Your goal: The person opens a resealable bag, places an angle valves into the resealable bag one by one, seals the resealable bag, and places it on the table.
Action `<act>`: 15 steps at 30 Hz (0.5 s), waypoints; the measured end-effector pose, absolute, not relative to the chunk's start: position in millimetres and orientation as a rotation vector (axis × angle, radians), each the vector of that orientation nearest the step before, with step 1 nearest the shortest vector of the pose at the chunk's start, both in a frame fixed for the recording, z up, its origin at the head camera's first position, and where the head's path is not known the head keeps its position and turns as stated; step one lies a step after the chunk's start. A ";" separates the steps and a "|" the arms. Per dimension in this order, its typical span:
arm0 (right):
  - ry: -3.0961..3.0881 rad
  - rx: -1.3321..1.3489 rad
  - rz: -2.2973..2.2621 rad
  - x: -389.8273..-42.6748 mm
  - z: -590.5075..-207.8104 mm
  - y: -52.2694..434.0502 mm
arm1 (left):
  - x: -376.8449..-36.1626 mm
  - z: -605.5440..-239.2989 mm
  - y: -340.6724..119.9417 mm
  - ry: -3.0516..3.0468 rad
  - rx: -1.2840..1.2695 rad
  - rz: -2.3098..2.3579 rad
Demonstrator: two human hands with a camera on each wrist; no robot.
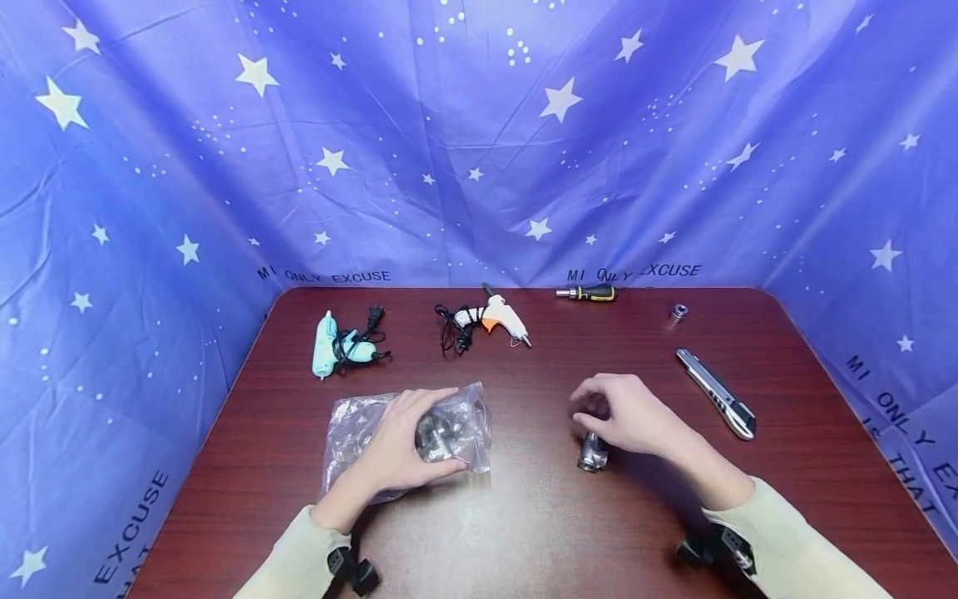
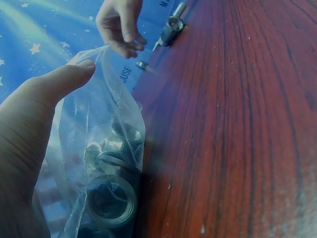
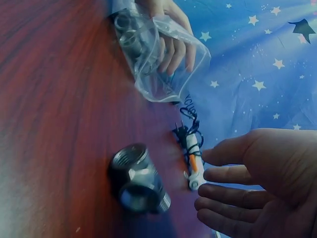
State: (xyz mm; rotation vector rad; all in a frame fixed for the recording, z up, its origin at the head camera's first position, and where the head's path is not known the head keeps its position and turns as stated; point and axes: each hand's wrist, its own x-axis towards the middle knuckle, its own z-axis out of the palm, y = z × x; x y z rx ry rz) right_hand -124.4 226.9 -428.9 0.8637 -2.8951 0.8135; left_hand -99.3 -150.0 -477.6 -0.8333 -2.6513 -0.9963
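Observation:
My left hand (image 1: pixel 395 449) grips a clear plastic bag (image 1: pixel 346 424), with the thumb on the near side and fingers across the far side. Threaded metal pipe fittings (image 2: pixel 113 203) show through the plastic in the left wrist view. On the right, a shiny metal pipe tee (image 3: pixel 141 178) lies on the table. My right hand (image 1: pixel 636 412) hovers just beyond and over it, fingers loosely bent in the head view. In the right wrist view those fingers stand apart from the tee and hold nothing.
Along the back lie a light blue glue gun (image 1: pixel 325 345), a white-and-orange glue gun (image 1: pixel 511 320) with its cord, and a screwdriver (image 1: pixel 599 293). A small metal socket-like piece (image 1: pixel 678 312) and a utility knife (image 1: pixel 714 393) lie at right. Starry blue cloth (image 1: pixel 479 125) surrounds the table.

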 end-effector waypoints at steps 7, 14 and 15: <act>-2.933 0.905 0.787 -111.1 -432.9 242.1 | -99.6 -477.9 -148.6 -2.656 -0.830 -1.007; -2.952 0.972 0.754 -99.0 -441.0 246.9 | -98.9 -478.3 -149.0 -2.682 -0.814 -1.024; -2.950 0.981 0.756 -98.0 -442.3 246.9 | -99.2 -478.5 -149.2 -2.680 -0.814 -1.023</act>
